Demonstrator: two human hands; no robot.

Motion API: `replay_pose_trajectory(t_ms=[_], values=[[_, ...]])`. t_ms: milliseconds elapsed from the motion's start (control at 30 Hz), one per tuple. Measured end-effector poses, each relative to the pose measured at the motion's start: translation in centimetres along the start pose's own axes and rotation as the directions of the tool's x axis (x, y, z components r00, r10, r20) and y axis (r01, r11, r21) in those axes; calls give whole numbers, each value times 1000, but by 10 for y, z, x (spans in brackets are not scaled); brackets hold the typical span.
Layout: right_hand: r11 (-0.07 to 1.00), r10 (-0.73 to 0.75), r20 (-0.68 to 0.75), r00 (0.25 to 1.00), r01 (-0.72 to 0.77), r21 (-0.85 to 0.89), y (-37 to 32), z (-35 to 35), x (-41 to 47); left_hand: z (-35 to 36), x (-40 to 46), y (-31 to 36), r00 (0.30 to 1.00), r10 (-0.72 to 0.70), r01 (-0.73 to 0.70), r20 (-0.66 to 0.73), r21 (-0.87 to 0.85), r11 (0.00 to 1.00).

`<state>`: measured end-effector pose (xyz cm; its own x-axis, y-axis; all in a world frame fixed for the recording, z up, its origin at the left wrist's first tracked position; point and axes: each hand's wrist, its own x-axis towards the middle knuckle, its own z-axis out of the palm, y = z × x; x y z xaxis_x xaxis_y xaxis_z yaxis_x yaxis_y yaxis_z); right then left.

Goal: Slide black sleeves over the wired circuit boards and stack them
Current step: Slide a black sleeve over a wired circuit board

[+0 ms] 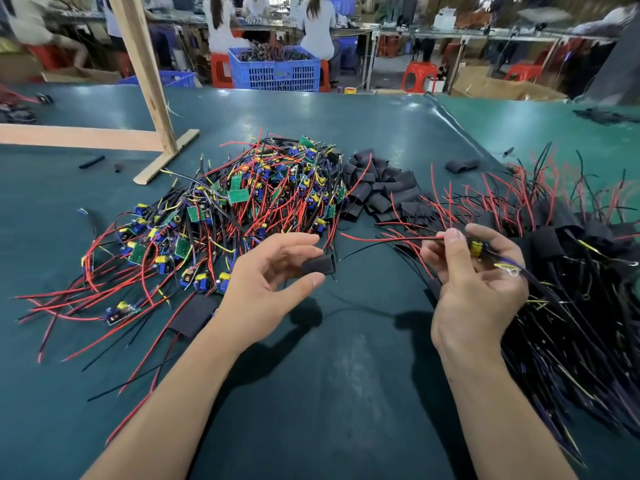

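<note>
Mid-sleeving above the worktop (346, 375): left hand (266, 282) pinching black sleeve (318, 265), right hand (478, 282) pinching wired circuit board (479, 249), leads aimed sleeve-ward; next, probably threading leads through its open mouth.
</note>
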<state>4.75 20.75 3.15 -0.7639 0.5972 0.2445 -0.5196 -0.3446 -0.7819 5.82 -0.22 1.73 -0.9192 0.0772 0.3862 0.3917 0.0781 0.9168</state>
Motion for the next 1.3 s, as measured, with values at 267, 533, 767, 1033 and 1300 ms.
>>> replay_pose_trajectory(t_ms=[267, 533, 767, 1033, 1300], values=[[1000, 10, 95, 995, -9, -5, 3, 4, -8, 3, 1, -3, 986, 132, -128, -106, 47, 991], [1000, -12, 85, 996, 12, 1, 0, 4, -10, 1, 3, -6, 976, 139, -137, -166, 27, 990], [999, -49, 26, 998, 48, 13, 0, 4, -8, 3, 2, -9, 980, 165, -161, -114, 43, 986], [1000, -6, 102, 995, 7, -7, 1, 6, -13, 3, 3, -11, 958, 188, -181, -215, 51, 982], [1000, 22, 141, 990, -25, 19, -2, 7, -13, 4, 3, -10, 943, 200, -191, -267, 59, 980]])
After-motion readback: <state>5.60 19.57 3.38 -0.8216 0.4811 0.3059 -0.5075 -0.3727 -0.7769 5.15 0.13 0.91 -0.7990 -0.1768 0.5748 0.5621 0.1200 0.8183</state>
